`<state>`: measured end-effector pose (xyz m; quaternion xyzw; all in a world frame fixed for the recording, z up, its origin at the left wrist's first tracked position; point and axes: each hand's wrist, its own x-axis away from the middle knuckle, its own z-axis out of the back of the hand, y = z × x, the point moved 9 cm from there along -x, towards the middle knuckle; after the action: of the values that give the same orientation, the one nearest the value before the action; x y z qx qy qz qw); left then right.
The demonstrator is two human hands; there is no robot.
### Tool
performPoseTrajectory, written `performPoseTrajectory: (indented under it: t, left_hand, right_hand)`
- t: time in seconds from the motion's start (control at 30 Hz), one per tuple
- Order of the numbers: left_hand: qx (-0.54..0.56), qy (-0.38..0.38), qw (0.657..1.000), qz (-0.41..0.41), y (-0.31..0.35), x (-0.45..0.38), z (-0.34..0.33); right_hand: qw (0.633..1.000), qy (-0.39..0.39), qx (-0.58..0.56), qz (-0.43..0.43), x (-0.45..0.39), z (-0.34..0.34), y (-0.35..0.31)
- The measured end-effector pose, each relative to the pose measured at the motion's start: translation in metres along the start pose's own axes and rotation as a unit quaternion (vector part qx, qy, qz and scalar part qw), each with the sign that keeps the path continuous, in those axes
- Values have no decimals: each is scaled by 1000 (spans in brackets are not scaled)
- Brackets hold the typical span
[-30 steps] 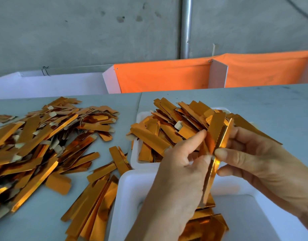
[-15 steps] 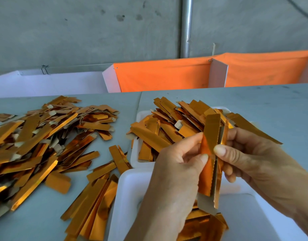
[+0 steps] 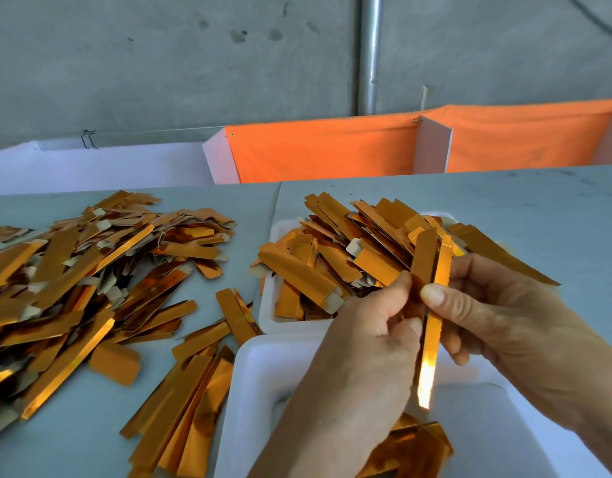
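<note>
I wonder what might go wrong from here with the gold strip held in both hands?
1. The left hand and right hand pinch the gold strip near its middle; the free lower end could twist and crease crookedly.
2. The strips heaped in the far tray overhang its rim, so a brush from the right hand might spill some.

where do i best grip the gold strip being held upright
Around its middle, pinching the flat faces from left and right, as the left hand and right hand do. The gold strip is thin and nearly upright; its free lower end would likely flop.
</note>
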<state>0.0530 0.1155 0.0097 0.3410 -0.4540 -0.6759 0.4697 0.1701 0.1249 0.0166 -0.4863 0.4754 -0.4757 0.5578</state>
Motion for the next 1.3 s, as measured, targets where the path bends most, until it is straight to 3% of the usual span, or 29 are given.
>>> performPoseTrajectory:
  t: [0.2,0.5,0.8,1.1,1.3]
  left_hand:
    - [41,-29,999,-14,2,0,-8]
    - [9,54,998,-22,-2,-2,3]
    - [-98,88,989,-70,9,0,4]
    - [36,5,999,-35,1,-1,5]
    - [45,-23,996,-66,14,2,-2]
  right_hand:
    - [999,35,-10,2,-1,5,3]
    - [999,-16,28,-6,0,-4,0]
    - [998,36,42,17,-1,2,5]
    - [989,-59,-123,51,-2,-1,-9]
    - [985,-58,-153,59,-4,8,-9]
